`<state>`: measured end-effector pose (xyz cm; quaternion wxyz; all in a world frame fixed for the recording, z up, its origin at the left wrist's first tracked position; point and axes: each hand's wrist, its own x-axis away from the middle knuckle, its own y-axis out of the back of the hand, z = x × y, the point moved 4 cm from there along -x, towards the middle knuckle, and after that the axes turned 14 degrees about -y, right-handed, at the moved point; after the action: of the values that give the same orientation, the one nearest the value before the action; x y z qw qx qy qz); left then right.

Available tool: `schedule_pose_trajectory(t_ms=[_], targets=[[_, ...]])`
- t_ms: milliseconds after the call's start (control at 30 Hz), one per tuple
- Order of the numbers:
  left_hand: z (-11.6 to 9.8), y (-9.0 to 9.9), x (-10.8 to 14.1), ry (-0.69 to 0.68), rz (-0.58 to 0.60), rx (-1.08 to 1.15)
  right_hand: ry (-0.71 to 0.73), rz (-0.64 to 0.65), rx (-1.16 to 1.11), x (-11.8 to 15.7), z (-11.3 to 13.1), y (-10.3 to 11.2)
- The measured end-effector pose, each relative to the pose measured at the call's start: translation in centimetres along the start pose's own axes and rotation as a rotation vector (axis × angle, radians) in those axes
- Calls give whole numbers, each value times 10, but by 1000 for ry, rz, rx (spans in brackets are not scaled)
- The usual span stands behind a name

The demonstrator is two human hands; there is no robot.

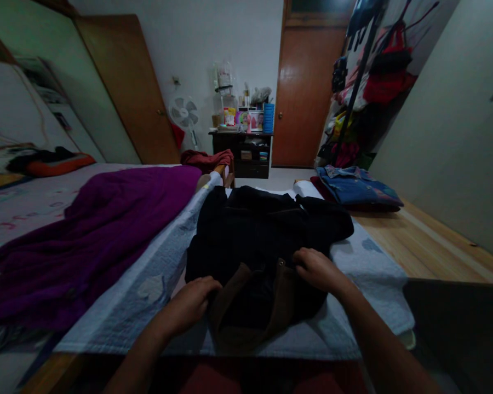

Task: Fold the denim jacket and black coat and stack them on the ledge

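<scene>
A: Hands first. How many, and where?

B: Two, both the wearer's own. The right hand (315, 270) pinches the black garment (263, 230), thumb and curled fingers closed on it just beside one small metal snap (281, 262). The left hand (199, 300) touches the near left side, fingers bent; whether it pinches cloth or only rests there, one cannot tell.

A: And the garment?

B: One piece, laid out on the pale blue quilted cover (372, 309), between and beyond the two hands. One brown band (285, 298) curves around its near end — a loop toward the wearer.

A: Other cloth?

B: One purple cloth (119, 235), rumpled, to the left. One red cloth (207, 160) heaped past it. To the right, one blue folded garment (357, 186) lies on dark red cloth (319, 189), at the far end of the wooden surface (419, 241).

A: Far side of the room?

B: Two wooden doors, one left (127, 82), one right (304, 93). Between them, one white fan (184, 112) and one dark cabinet (254, 171) — its top crowded, the small items too blurred to count.
</scene>
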<state>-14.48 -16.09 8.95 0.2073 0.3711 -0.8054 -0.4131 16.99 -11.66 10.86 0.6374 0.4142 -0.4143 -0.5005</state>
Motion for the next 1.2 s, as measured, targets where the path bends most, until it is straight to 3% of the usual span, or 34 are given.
schedule_pose_trajectory(t_ms=[167, 333, 467, 600, 800, 867, 933, 1033, 1200], targets=[[-19, -9, -26, -60, -108, 81, -7, -85, -229, -50, 39, -43], [-14, -43, -34, -37, -121, -7, -169, -72, -423, -74, 22, -70], [-9, -53, -33, -30, -131, -39, -197, -76, -481, -74, 8, -66], [-7, -48, -32, -25, -145, -9, -193, -42, -568, -63, 9, -63], [-2, -25, -28, 18, -319, 137, 112, 194, -454, -24, 21, -51], [2, -19, -23, 59, -367, 220, 119, 165, -425, -16, 12, -40], [7, -15, -17, 78, -397, 292, 79, 47, -368, -13, -4, -26], [14, -11, -4, 58, -357, 308, 43, -64, -157, -7, -28, -13], [28, -5, 23, 46, -195, 35, 108, 58, 143, 15, -55, -27]])
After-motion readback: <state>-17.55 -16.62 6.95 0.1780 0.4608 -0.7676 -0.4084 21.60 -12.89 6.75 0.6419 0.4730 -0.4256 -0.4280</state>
